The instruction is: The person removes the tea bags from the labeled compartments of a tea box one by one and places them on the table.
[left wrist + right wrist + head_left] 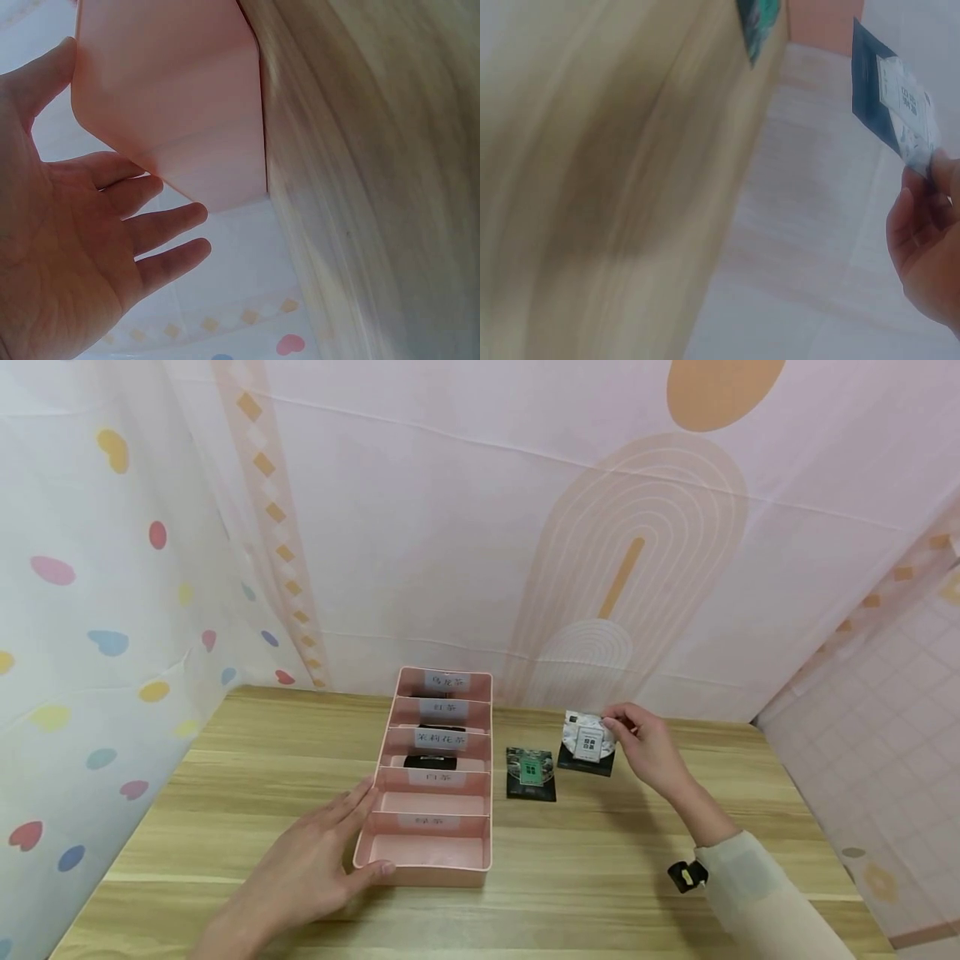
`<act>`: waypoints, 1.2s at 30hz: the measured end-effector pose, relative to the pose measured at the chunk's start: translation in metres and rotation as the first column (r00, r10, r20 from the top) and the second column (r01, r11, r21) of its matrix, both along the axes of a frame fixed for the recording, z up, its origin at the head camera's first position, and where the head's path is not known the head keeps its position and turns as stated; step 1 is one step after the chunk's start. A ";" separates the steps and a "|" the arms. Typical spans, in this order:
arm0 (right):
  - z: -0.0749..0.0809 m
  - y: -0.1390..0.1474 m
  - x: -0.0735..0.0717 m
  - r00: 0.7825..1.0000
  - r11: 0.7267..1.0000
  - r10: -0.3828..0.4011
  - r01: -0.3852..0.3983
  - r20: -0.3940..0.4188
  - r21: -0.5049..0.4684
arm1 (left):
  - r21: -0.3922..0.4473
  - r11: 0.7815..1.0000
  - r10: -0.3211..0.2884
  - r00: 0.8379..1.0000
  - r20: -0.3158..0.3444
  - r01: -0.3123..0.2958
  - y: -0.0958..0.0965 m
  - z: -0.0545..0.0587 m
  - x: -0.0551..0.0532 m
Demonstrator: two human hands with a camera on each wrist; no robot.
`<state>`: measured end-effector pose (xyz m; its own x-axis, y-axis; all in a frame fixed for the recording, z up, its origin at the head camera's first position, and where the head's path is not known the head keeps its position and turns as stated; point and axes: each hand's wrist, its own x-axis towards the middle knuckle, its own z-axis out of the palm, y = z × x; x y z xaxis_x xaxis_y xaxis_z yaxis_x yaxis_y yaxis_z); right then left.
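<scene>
In the head view a long pink divided box (429,877) stands on the table, with a paper label on each compartment. My left hand (315,852) rests on its near left corner, thumb at the front rim and fingers along the left side. The left wrist view shows those fingers nearly straight against the pink wall (172,97). My right hand (648,747) pinches the upper right corner of a white and black tea sachet (587,743). The right wrist view shows this sachet (889,94) raised above the table, between thumb and fingers.
A green and black tea sachet (531,774) lies flat just right of the box. Dark sachets (431,762) sit in the box's farther compartments. Patterned cloth (420,527) hangs behind the wooden table (600,877) and at both sides.
</scene>
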<state>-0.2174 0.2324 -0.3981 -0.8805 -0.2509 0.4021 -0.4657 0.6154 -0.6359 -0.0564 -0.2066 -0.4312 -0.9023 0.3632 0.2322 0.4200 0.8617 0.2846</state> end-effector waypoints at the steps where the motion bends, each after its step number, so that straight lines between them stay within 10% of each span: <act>1: -0.002 0.001 -0.001 1.000 1.000 0.000 0.000 0.007 0.005 | -0.001 1.000 0.001 1.000 0.001 -0.001 0.000 0.000 0.000; 36: -0.055 0.024 -0.028 0.946 0.997 0.010 -0.034 0.323 0.068 | 0.003 1.000 0.002 1.000 0.001 -0.002 0.000 0.001 0.000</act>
